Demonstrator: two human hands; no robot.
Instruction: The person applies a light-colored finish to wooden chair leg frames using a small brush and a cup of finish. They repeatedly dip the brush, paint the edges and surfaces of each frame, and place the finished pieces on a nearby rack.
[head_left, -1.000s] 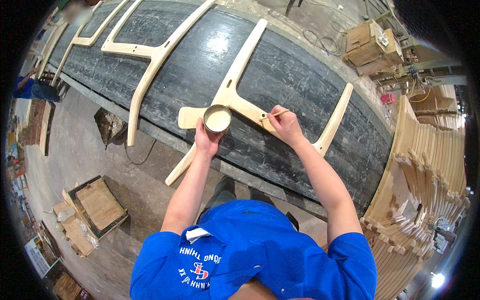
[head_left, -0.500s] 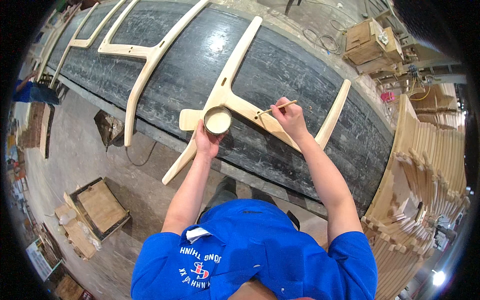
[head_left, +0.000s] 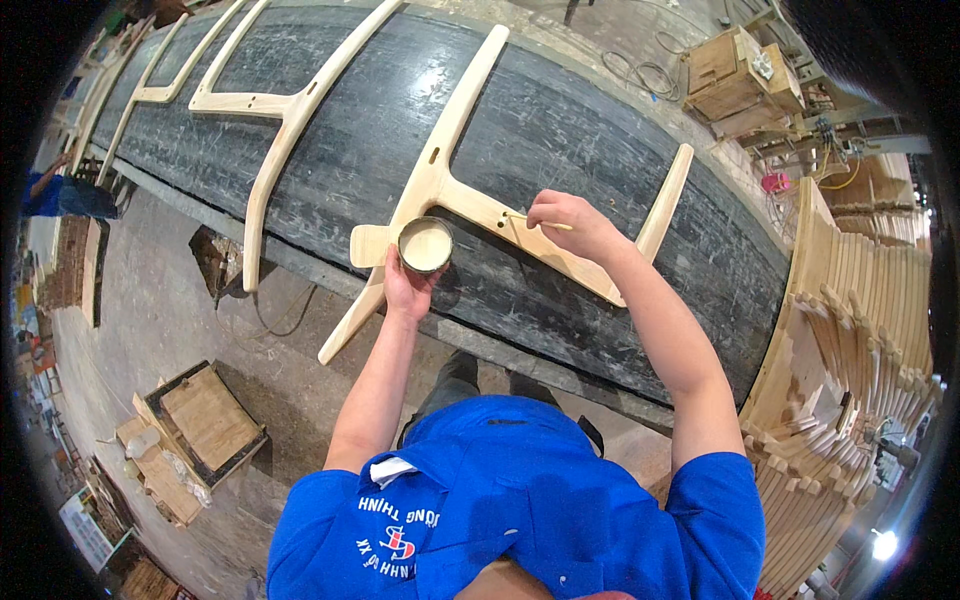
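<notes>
Left grip (head_left: pixel 408 291) wrapped round a cup (head_left: pixel 448 256) of cream-coloured filling (head_left: pixel 425 245), stick (head_left: pixel 557 226) pinched by the right grip (head_left: pixel 578 226), tip (head_left: pixel 508 214) held near holes (head_left: pixel 501 224) in a frame (head_left: pixel 465 202), frame laid on the black tabletop (head_left: pixel 570 130)

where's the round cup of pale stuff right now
In the head view, the round cup is slightly left of centre, held in the left hand, just right of the rounded wooden piece and left of the right hand.
</notes>
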